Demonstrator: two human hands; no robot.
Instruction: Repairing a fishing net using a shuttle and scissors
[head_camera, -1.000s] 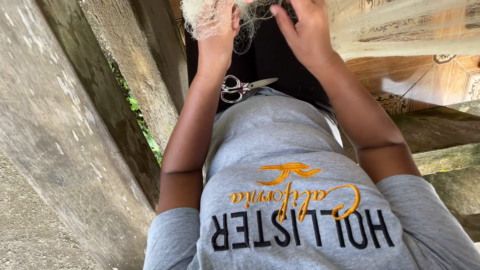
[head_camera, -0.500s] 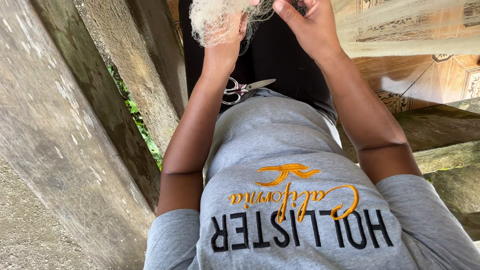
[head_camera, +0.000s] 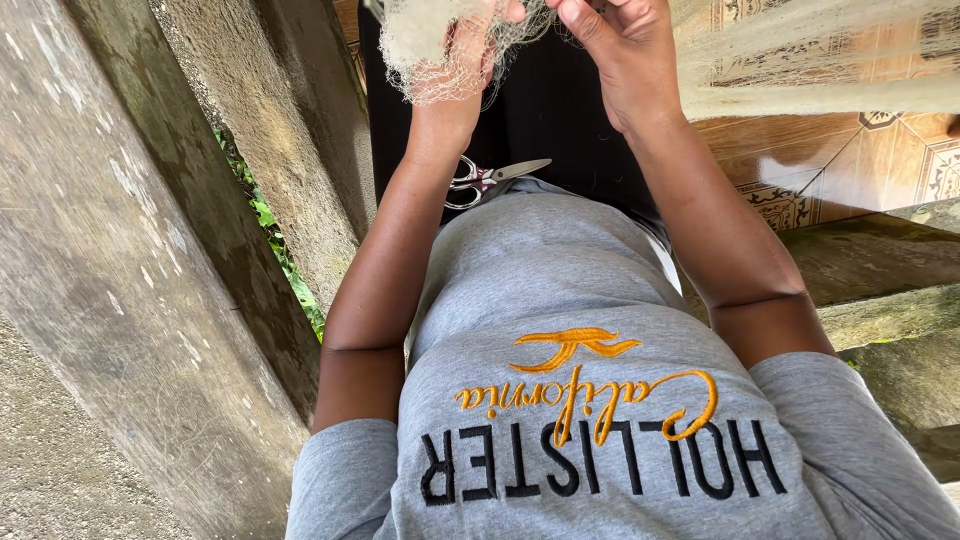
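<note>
You are sitting on weathered concrete steps, mossy and stained, that run down the left side; a strip of green weeds grows in the gap between two of them. On the right, far side lies a tiled floor in brown with patterned squares, and nearer to you more concrete edges with green growth.

On your lap, against dark trousers just above the hem of your grey shirt, rests a pair of scissors, blades shut and pointing right, handles tucked just beside your left forearm.

The pale fishing net is at the far edge of the view. A bunch of it is draped over your left hand, whose fingers are curled into the mesh. More of the net stretches off to the right as a taut band across the tiles. Your right hand has its fingers drawn together at the net; the top edge of the view cuts off the fingertips, so you cannot tell exactly what they pinch.
</note>
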